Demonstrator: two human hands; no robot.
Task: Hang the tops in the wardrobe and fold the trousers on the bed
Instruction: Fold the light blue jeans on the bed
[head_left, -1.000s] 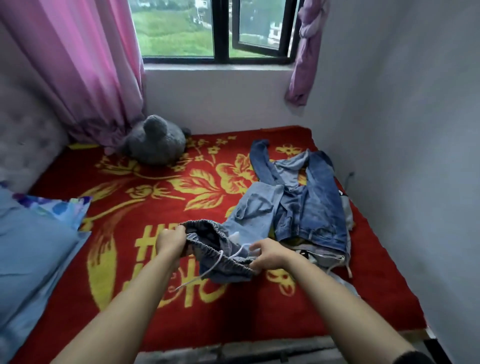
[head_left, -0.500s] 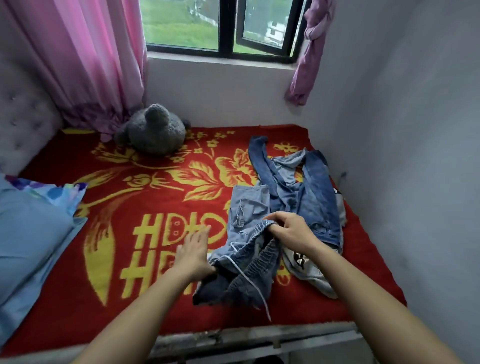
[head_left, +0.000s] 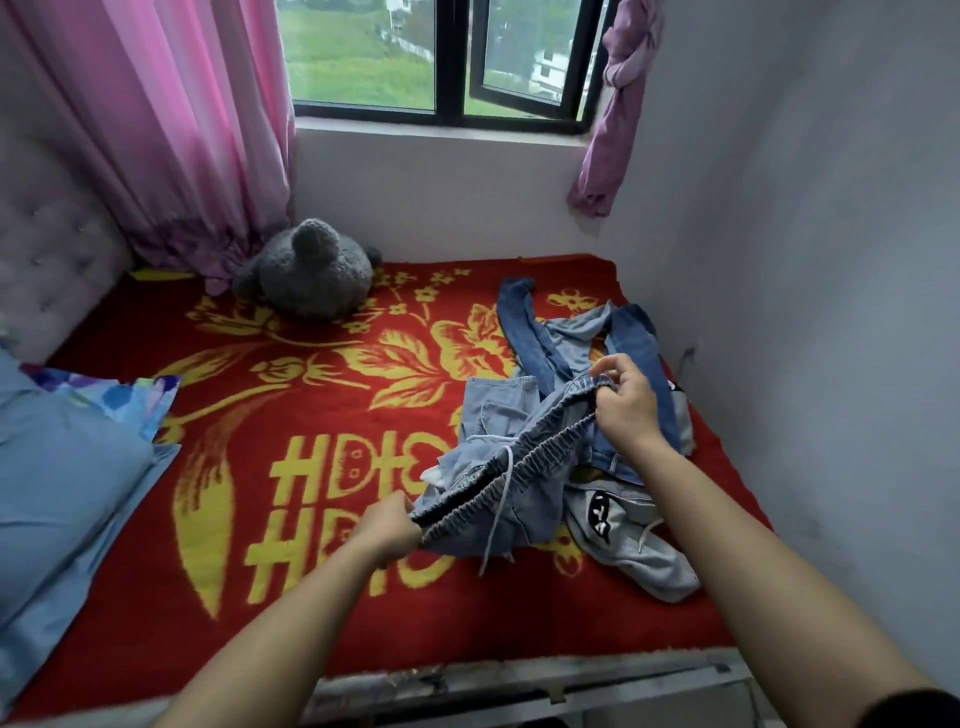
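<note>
The light-blue denim trousers with elastic waistband and white drawstring (head_left: 524, 467) are held up by the waistband. Their cloth drapes onto the red bed blanket with yellow flowers (head_left: 311, 597), toward 4 o'clock of the bed's middle. The left grip (head_left: 387, 525) pinches the waistband's near end, fingers curled. The right grip (head_left: 623, 405) pinches the far end at 1 o'clock.

Handling, as judged: soft, limp and light. The elastic stretches, so take hold at both side seams. The loose drawstring may snag.

Dark-blue jeans (head_left: 644, 353) and a grey printed garment (head_left: 623, 535) lie underneath, crowding the folding space. A grey plush toy (head_left: 311, 270) sits at 11 o'clock and a blue pillow (head_left: 62, 467) at 9 o'clock, both well apart.
</note>
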